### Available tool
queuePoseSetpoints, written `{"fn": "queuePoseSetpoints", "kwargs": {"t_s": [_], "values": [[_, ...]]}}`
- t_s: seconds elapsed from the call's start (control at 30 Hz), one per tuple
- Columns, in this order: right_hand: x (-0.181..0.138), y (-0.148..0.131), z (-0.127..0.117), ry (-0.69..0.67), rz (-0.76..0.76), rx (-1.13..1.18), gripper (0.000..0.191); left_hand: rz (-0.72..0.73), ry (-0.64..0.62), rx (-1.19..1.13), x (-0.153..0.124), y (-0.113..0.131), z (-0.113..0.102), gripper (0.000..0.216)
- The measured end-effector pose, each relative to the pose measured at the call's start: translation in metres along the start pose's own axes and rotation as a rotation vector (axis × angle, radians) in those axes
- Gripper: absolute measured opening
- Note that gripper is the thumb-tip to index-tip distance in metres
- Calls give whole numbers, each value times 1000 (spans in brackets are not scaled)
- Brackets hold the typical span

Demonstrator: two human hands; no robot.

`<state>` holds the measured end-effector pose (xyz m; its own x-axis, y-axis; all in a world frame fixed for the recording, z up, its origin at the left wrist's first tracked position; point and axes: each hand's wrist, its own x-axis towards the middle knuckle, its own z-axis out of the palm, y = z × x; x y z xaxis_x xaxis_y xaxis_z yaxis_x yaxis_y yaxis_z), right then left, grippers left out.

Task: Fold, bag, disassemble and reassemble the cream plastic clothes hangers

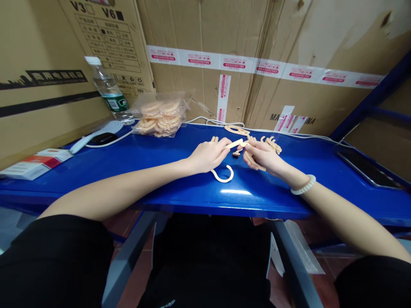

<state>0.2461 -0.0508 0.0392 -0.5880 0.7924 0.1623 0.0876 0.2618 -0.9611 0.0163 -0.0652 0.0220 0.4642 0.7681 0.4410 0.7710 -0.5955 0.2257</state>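
Note:
My left hand point(210, 155) is closed on a flat beige plastic strip point(235, 143), which reaches toward my right hand. My right hand point(261, 155) pinches a small curved beige piece point(244, 144) at the strip's far end, and a second flat beige piece point(253, 161) is tucked in its lower fingers. Whether the strip and the curved piece are joined I cannot tell. Below my left hand a beige hook point(228, 179) curves over the blue tabletop point(180, 184); its other end is hidden. A small dark-tipped piece point(236, 153) lies between my hands.
Several beige hooks point(272, 144) lie behind my right hand, near a beige loop-shaped piece point(236, 129). A clear bag of beige pieces point(162, 117), a water bottle point(111, 92) and a red-and-white box point(38, 162) stand left. A phone-like dark slab point(367, 169) lies right. Cardboard point(205, 25) rises behind.

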Motion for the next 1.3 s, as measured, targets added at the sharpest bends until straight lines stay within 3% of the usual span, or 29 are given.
{"fn": "queuePoseSetpoints", "kwargs": {"t_s": [0.1, 0.27, 0.47, 0.73, 0.97, 1.13, 1.3], "values": [[-2, 3, 3, -117, 26, -60, 28, 73, 45, 233, -3, -1, 7, 33], [-3, 6, 8, -190, 30, -122, 28, 185, 69, 370, -4, -4, 13, 31], [-5, 4, 10, -143, 52, -210, 28, 204, 30, 386, -4, -1, 8, 33], [-12, -6, 18, -3, -38, -403, 32, 119, -79, 368, -2, 5, 5, 34], [-16, -10, 22, 84, -142, -584, 38, 61, -47, 275, -2, 7, 5, 27], [-15, -7, 22, 184, -367, -796, 43, -26, -60, 132, 0, 8, 2, 29], [-6, -16, -7, 250, -199, -626, 45, -24, 63, -234, 0, 11, -3, 33]]}}
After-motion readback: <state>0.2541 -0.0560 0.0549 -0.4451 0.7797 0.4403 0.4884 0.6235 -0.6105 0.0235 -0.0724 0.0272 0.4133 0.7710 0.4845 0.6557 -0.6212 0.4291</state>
